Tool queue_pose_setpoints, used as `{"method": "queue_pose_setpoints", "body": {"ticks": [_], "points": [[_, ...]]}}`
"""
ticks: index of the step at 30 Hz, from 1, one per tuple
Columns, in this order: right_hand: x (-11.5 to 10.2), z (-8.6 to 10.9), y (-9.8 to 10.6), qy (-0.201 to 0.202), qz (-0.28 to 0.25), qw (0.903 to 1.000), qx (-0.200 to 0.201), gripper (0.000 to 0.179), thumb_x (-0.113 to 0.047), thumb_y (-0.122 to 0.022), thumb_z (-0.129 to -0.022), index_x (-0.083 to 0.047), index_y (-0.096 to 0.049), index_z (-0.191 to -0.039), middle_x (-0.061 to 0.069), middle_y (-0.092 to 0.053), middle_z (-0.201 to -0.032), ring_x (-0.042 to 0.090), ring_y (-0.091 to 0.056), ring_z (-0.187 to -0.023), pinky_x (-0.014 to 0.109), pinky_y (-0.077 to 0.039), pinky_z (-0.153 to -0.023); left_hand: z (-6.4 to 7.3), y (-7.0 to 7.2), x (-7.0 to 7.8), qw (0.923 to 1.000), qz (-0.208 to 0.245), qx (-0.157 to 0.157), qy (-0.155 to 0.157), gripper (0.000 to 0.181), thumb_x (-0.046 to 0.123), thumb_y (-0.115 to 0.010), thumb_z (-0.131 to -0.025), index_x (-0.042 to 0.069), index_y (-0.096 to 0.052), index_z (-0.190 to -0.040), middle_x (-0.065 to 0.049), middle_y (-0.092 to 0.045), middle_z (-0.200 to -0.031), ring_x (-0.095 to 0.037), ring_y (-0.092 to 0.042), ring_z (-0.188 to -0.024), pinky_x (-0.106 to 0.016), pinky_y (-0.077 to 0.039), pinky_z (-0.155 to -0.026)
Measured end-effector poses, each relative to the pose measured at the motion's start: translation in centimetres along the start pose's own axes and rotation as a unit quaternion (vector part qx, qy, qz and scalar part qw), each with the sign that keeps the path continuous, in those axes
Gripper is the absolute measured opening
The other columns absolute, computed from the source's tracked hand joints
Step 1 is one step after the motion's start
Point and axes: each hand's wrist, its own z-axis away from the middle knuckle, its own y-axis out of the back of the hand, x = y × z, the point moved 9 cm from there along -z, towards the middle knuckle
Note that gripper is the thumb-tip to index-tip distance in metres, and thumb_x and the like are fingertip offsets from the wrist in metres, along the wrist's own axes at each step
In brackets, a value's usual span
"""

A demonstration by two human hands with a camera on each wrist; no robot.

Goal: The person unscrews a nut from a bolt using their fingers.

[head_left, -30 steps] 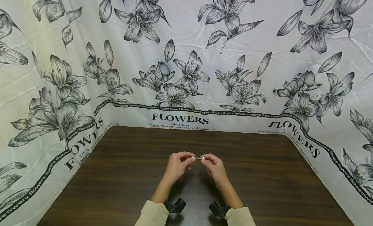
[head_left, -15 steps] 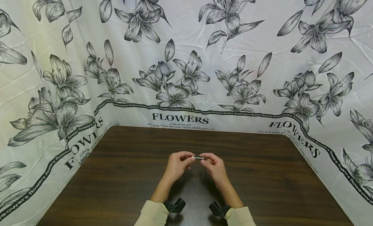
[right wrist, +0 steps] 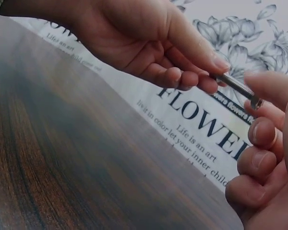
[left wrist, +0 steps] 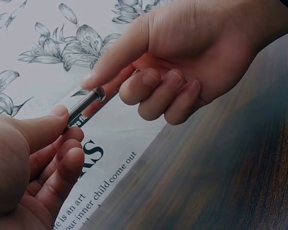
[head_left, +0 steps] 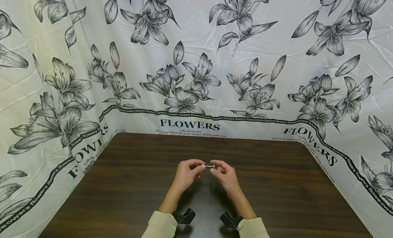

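A silver threaded bolt is held level above the table, pinched at one end between the thumb and fingers of my left hand. Its free end, capped by a wider metal piece that could be a head or a nut, points toward my right hand. The thumb and forefinger of that hand stand spread around this end, with a gap visible in the head view. In the right wrist view the metal end lies between those fingertips. The bolt's other end is hidden in my left fingers.
Both hands are over a dark wood-grain table. A white cloth printed with black flowers and lettering hangs around its back and sides. Black camera mounts sit on both wrists, by cream sleeves.
My right thumb and forefinger have parted from the bolt's end, which now shows between them. My left hand stays in place, still pinching the bolt.
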Motion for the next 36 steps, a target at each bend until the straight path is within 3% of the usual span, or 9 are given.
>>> {"method": "queue_pose_setpoints", "body": {"ticks": [6,14,21,26,33,36], "points": [[0.7,0.0,0.3,-0.052,0.016,0.9981,0.029,0.026,-0.011,-0.056,-0.099,0.014,-0.063,-0.100,-0.003,-0.038,-0.054,0.004,-0.033,-0.044,0.018,-0.027,-0.042,0.0,0.0,0.0,1.0000,0.005,0.002,0.003,0.004,0.006,-0.073,-0.087,0.005,-0.074,-0.090,-0.005,-0.064,-0.070,-0.015,-0.059,-0.057,-0.055,-0.054,-0.061],[1.2,0.1,0.4,-0.092,0.004,0.9950,0.040,0.033,-0.011,-0.053,-0.101,0.019,-0.058,-0.087,-0.004,-0.033,-0.048,0.003,-0.027,-0.040,0.018,-0.022,-0.039,0.0,-0.2,-0.1,1.0000,0.001,-0.001,0.005,0.004,0.006,-0.072,-0.087,0.005,-0.074,-0.091,-0.013,-0.067,-0.074,-0.015,-0.059,-0.058,-0.052,-0.055,-0.060],[1.1,0.1,0.4,-0.080,-0.012,0.9960,0.038,0.027,-0.008,-0.055,-0.099,0.017,-0.059,-0.090,-0.004,-0.036,-0.050,0.003,-0.029,-0.040,0.018,-0.024,-0.039,0.0,-0.1,0.0,1.0000,-0.001,0.001,-0.001,0.004,0.007,-0.073,-0.087,0.005,-0.074,-0.091,-0.006,-0.066,-0.071,-0.016,-0.059,-0.057,-0.053,-0.055,-0.059],[1.1,0.0,0.5,-0.065,-0.022,0.9969,0.038,0.017,-0.003,-0.057,-0.096,0.013,-0.062,-0.095,-0.003,-0.039,-0.053,0.004,-0.033,-0.042,0.018,-0.026,-0.041,0.0,-0.1,0.0,1.0000,0.002,0.000,-0.003,0.004,0.007,-0.072,-0.088,0.005,-0.073,-0.091,-0.008,-0.065,-0.071,-0.016,-0.059,-0.057,-0.053,-0.054,-0.059],[3.5,-0.6,1.3,-0.025,-0.031,0.9980,0.049,0.021,-0.001,-0.064,-0.092,0.014,-0.061,-0.107,-0.004,-0.039,-0.054,0.004,-0.032,-0.044,0.018,-0.025,-0.041,0.0,0.0,-0.1,1.0000,-0.004,0.004,-0.001,0.005,0.008,-0.072,-0.088,0.006,-0.073,-0.092,-0.007,-0.065,-0.071,-0.024,-0.061,-0.057,-0.054,-0.054,-0.060],[3.0,-0.6,1.1,-0.020,-0.032,0.9984,0.041,0.023,0.004,-0.062,-0.091,0.016,-0.059,-0.111,-0.003,-0.040,-0.055,0.003,-0.033,-0.044,0.018,-0.025,-0.041,0.0,0.0,-0.1,0.9999,-0.009,0.006,0.001,0.004,0.008,-0.072,-0.088,0.006,-0.073,-0.092,-0.008,-0.065,-0.071,-0.025,-0.061,-0.057,-0.054,-0.054,-0.060]]}}
